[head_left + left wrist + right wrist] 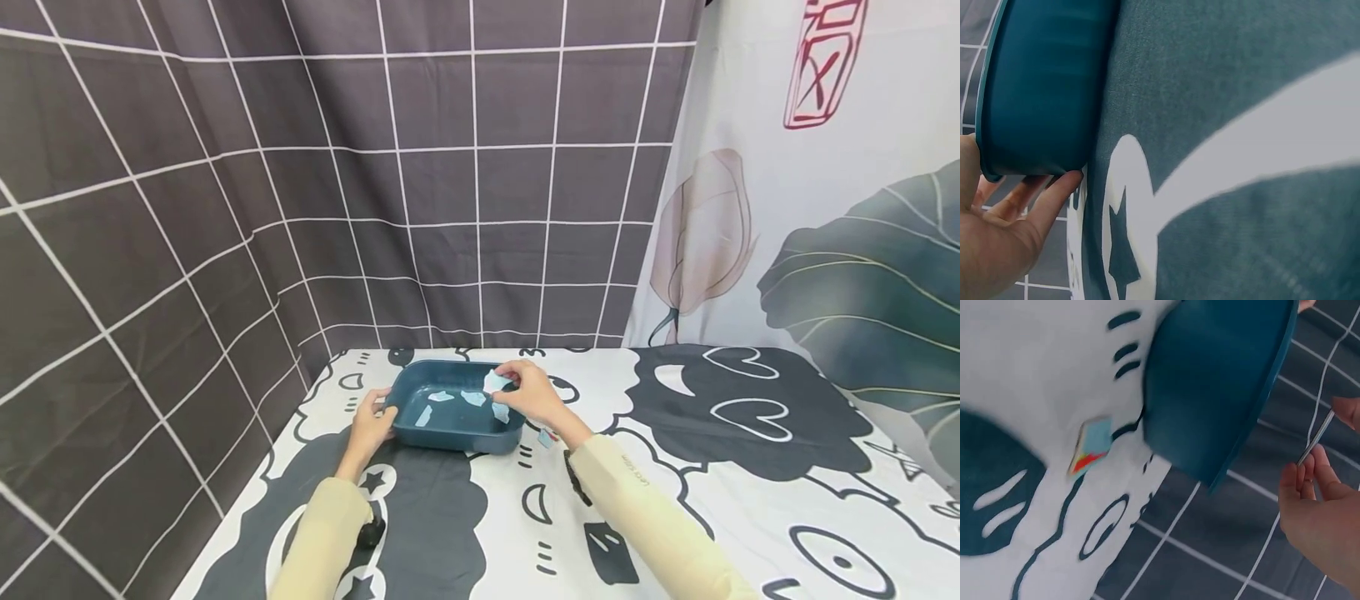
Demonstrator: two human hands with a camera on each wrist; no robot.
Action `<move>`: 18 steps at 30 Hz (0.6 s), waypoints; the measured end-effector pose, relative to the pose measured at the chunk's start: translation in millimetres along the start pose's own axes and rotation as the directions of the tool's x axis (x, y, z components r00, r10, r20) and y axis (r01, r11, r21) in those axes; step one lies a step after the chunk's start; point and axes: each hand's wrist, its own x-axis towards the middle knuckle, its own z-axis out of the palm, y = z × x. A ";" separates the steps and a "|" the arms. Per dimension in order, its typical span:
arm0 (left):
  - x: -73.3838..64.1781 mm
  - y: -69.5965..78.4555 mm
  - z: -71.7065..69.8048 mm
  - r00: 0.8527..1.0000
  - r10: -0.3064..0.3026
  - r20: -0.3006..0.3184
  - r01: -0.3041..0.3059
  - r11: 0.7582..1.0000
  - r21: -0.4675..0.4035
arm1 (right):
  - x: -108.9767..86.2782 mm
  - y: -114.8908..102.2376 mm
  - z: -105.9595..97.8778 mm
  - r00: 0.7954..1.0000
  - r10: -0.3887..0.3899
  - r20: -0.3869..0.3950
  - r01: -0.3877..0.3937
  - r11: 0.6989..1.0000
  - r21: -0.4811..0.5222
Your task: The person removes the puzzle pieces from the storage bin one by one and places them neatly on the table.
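A dark teal plastic basin (pixel 457 440) stands on the patterned cloth. At its left end, my left hand (pixel 371 425) holds the wall, fingers against the outside (pixel 1054 200) and thumb by the rim. Over the basin's right end, my right hand (pixel 534 392) pinches a flat, jagged pale-blue piece (pixel 495 382) between thumb and fingers; the right wrist view shows its thin edge (pixel 1316 437). Several similar pale-blue pieces (pixel 473 398) lie apart on the basin's floor.
Just right of the basin, a small light-blue piece (pixel 546 438) with red and yellow marks lies on the cloth (pixel 517 533). A dark grid-patterned curtain (pixel 517 183) hangs behind and to the left. A white curtain with leaf prints (pixel 720 233) hangs at the right.
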 end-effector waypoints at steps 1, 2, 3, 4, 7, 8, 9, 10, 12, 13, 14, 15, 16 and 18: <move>-0.1 0.7 0.1 1.000 0.000 0.000 0.000 1.000 0.000 | -2.1 2.9 -3.9 1.000 0.003 0.000 -0.003 1.000 -0.001; -0.7 1.3 0.2 1.000 0.001 0.002 -0.001 1.000 -0.002 | -4.4 5.9 -7.4 1.000 0.004 -0.002 -0.004 1.000 -0.003; -1.4 1.8 0.6 1.000 0.002 0.004 -0.002 1.000 -0.004 | -7.2 9.5 -10.7 1.000 0.009 -0.002 -0.009 1.000 -0.003; -2.4 1.8 1.0 1.000 0.003 0.007 -0.003 1.000 -0.005 | -10.3 13.3 -13.9 1.000 0.016 -0.005 -0.016 1.000 -0.003; -5.3 -0.2 3.2 1.000 -0.012 0.014 0.012 1.000 -0.010 | -19.6 25.8 -22.8 1.000 0.027 -0.010 -0.027 1.000 0.008; -5.6 -0.9 3.7 1.000 -0.012 0.014 0.012 1.000 -0.013 | -22.1 29.7 -25.7 0.999 0.035 -0.016 -0.034 0.999 0.022; -5.7 -1.8 4.0 1.000 -0.010 0.012 0.010 1.000 -0.015 | -24.3 34.1 -28.5 0.999 0.041 -0.021 -0.040 0.999 0.030; -5.6 -2.6 4.2 1.000 -0.008 0.008 0.008 1.000 -0.016 | -26.0 38.6 -31.2 0.999 0.045 -0.027 -0.044 0.999 0.032; -4.9 -3.1 3.9 1.000 -0.008 0.001 0.008 1.000 -0.016 | -28.2 47.0 -36.1 0.997 0.060 -0.043 -0.059 0.998 0.027; -4.4 -3.0 3.5 1.000 -0.006 -0.001 0.006 1.000 -0.014 | -29.0 50.7 -38.4 0.996 0.076 -0.050 -0.075 0.997 0.027; -3.6 -3.0 2.8 1.000 0.000 -0.002 0.000 1.000 -0.013 | -29.6 54.4 -40.4 0.995 0.089 -0.053 -0.088 0.996 0.020; -2.8 -3.1 2.2 1.000 0.002 -0.003 -0.002 1.000 -0.010 | -30.2 57.7 -42.3 0.993 0.102 -0.055 -0.102 0.995 0.013; -2.0 -2.7 1.5 1.000 0.004 -0.001 -0.004 1.000 -0.010 | -30.9 60.7 -44.1 0.992 0.111 -0.056 -0.111 0.994 0.008; -0.7 -2.1 0.2 1.000 0.003 -0.001 -0.003 1.000 -0.009 | -32.2 64.8 -47.4 0.990 0.133 -0.052 -0.133 0.991 0.007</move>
